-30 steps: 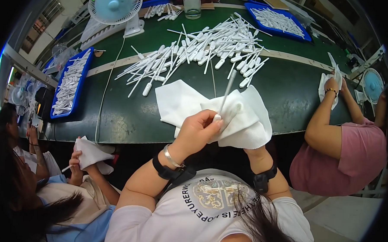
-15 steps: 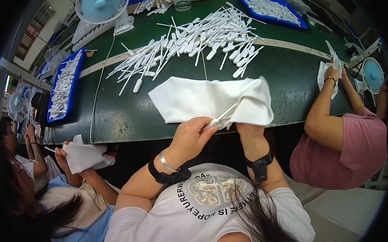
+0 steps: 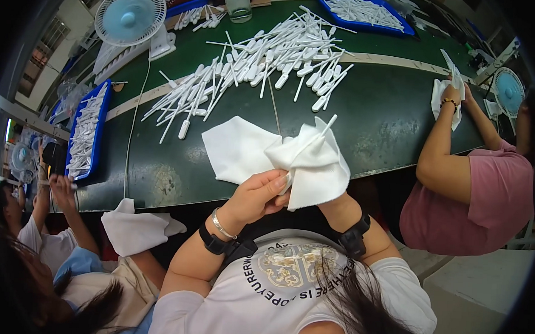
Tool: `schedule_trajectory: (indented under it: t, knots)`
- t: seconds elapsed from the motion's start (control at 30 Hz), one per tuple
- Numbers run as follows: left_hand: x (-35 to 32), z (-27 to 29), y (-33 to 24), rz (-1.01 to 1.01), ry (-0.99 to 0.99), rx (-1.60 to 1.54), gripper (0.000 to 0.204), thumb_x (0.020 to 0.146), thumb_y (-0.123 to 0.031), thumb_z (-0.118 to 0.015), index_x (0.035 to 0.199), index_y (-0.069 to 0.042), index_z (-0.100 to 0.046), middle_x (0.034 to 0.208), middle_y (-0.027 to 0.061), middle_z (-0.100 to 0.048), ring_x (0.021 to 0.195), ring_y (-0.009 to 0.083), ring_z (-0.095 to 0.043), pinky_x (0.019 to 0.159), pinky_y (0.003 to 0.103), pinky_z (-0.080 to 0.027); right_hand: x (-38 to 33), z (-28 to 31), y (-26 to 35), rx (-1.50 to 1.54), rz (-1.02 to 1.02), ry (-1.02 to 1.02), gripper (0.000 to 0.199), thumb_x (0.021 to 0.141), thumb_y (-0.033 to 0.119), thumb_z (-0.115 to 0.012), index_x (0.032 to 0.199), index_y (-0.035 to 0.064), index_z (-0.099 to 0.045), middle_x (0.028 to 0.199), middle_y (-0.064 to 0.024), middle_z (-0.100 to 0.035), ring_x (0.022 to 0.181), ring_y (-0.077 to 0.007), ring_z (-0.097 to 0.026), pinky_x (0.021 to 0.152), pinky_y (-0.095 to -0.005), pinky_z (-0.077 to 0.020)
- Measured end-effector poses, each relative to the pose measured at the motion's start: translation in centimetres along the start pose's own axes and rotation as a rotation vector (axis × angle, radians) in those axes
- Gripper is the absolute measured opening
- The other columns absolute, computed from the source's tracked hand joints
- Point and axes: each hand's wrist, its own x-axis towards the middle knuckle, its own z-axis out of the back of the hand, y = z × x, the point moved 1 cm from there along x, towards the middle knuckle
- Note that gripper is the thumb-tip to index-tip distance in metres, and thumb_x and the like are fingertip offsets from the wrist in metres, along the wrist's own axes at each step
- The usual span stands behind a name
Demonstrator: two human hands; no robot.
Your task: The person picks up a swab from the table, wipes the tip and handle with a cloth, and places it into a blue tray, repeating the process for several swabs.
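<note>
Under white cloth (image 3: 292,159), right hand hidden, left hand (image 3: 260,196) gripping.

White short-sleeved printed T-shirt, black wristbands on both wrists, thin silver bracelet on the left.

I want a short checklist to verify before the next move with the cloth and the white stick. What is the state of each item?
1. Left hand holds the white cloth: ok.
2. Right hand is seen: not ok, the cloth covers it, so its grip cannot be told.
3. White plastic stick is wrapped in the cloth, tip pointing out: ok.
4. Pile of white sticks lies on the green table ahead: ok.
5. Neighbour's arm on the right is apart from the cloth: ok.
6. Stick is clean: cannot tell.
</note>
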Motion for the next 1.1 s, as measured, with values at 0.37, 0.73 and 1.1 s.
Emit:
schedule_trajectory:
  t: [0.37,0.73,1.1]
  knots:
    - [-0.5,1.2,0.5,0.076,0.048,-0.439,0.028,0.093,-0.024,-0.033,0.09,-0.001,-0.048,0.06,0.0011,-0.041,0.042,0.0058,-0.031,0.04,0.016,-0.028,-0.7,1.6,-3.6,0.311,-0.399,0.386,0.055,0.081,0.033,-0.053,0.124,0.0038,-0.036,0.109,-0.0139,-0.053,0.101,-0.0254,-0.053,0.088,-0.0403,-0.0421]
    - [-1.8,1.5,0.5,0.154,0.049,-0.374,0.028,0.092,-0.023,-0.035,0.091,0.001,-0.049,0.058,-0.0006,-0.04,0.041,0.0059,-0.03,0.04,0.016,-0.027,1.9,1.6,0.4,0.003,0.259,-0.098,0.04,0.081,0.019,-0.054,0.115,0.0008,-0.043,0.106,-0.0118,-0.053,0.098,-0.0218,-0.053,0.081,-0.0341,-0.0467]
    - [-1.5,0.5,-0.9,-0.213,-0.286,0.11,0.023,0.091,-0.019,-0.039,0.098,0.001,-0.048,0.064,0.0011,-0.046,0.05,0.0053,-0.038,0.043,0.016,-0.03,1.2,2.7,-2.2,-0.286,0.118,-0.031,0.045,0.081,0.021,-0.056,0.119,0.0031,-0.04,0.108,-0.013,-0.051,0.095,-0.0204,-0.054,0.081,-0.0332,-0.0464]
